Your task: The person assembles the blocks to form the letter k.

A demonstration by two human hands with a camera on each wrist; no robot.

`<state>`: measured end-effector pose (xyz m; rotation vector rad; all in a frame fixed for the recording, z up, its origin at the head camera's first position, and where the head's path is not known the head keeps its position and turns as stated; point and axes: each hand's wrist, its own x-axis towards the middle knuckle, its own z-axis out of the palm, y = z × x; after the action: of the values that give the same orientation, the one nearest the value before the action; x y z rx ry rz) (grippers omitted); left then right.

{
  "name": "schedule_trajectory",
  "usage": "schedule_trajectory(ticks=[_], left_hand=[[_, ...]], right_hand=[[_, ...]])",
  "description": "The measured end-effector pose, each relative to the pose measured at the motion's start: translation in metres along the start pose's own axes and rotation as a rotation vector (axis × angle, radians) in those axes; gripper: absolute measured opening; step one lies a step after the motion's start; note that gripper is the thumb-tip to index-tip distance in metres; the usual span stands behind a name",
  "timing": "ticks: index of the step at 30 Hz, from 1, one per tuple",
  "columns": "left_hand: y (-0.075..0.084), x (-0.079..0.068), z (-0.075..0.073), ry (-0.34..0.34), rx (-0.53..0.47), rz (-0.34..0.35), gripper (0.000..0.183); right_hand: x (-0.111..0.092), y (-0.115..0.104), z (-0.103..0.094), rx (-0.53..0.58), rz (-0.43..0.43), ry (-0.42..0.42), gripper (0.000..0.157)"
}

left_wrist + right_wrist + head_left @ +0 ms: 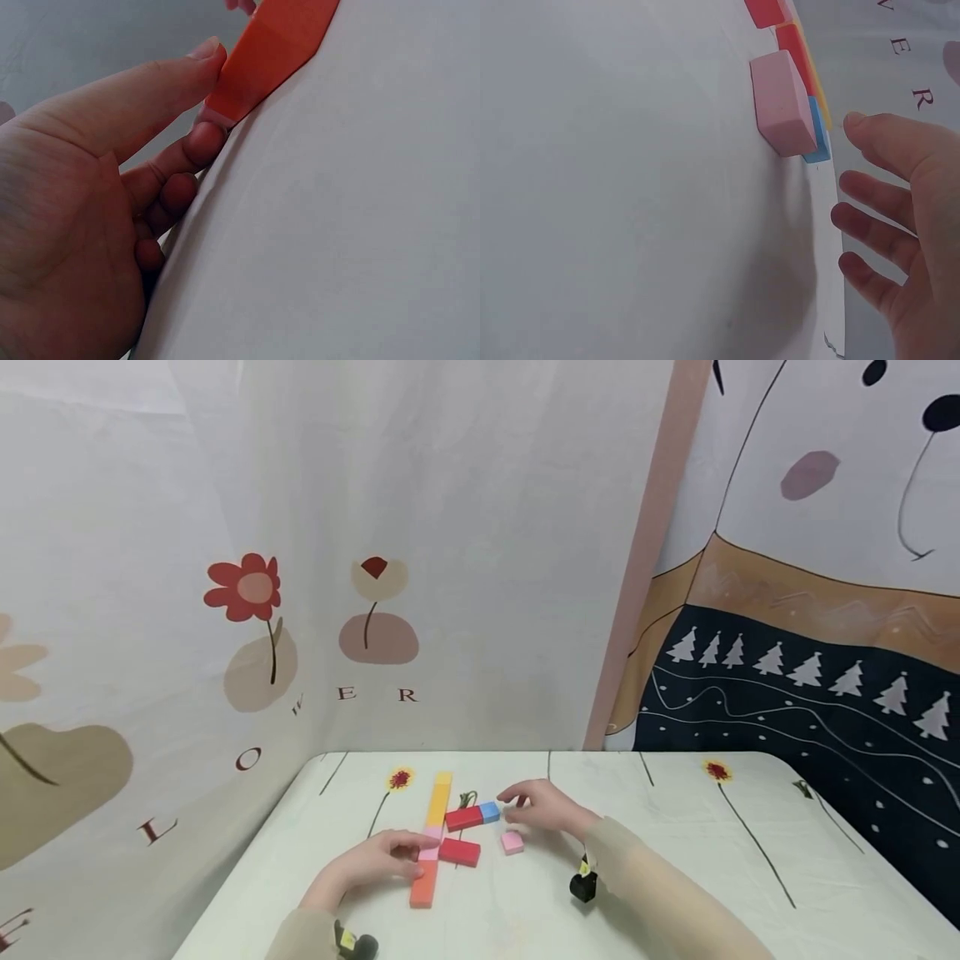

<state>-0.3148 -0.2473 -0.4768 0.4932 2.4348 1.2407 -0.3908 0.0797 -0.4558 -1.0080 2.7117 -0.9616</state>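
Note:
An orange block [422, 892], a pink block [428, 854] and a yellow block [437, 803] lie end to end in a row. My left hand [375, 857] is at this row, index finger reaching across the pink part and thumb against the orange block, pinching near their joint. Right of the row lie a red block [461, 852] and another red block [464, 818], the latter with a blue block [489, 812] at its end. My right hand [547, 808] hovers beside the blue block, fingers loosely bent around nothing. Below it sits a separate pink block [780, 105].
A pale cloth with printed flowers [717, 770] covers the table [697, 877]. Behind stands a light curtain [487, 568] with flower prints and letters. A dark patterned cloth [787, 693] hangs at the right. Each wrist wears a small black camera [583, 885].

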Motion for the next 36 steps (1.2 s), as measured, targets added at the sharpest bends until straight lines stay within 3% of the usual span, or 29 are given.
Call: schedule_trajectory(ticks=[11,23,36], left_hand=[[-0.005,0.001,0.0,-0.007,-0.007,0.016,0.043],[-0.004,0.001,-0.001,-0.006,-0.006,0.02,0.044],[-0.003,0.002,-0.001,-0.009,0.004,0.004,0.045]], right_hand=[[-0.028,-0.004,0.002,0.04,-0.002,-0.032,0.033],[-0.03,-0.007,0.013,0.058,-0.021,-0.076,0.034],[-0.029,-0.005,0.018,-0.017,-0.053,-0.067,0.03]])
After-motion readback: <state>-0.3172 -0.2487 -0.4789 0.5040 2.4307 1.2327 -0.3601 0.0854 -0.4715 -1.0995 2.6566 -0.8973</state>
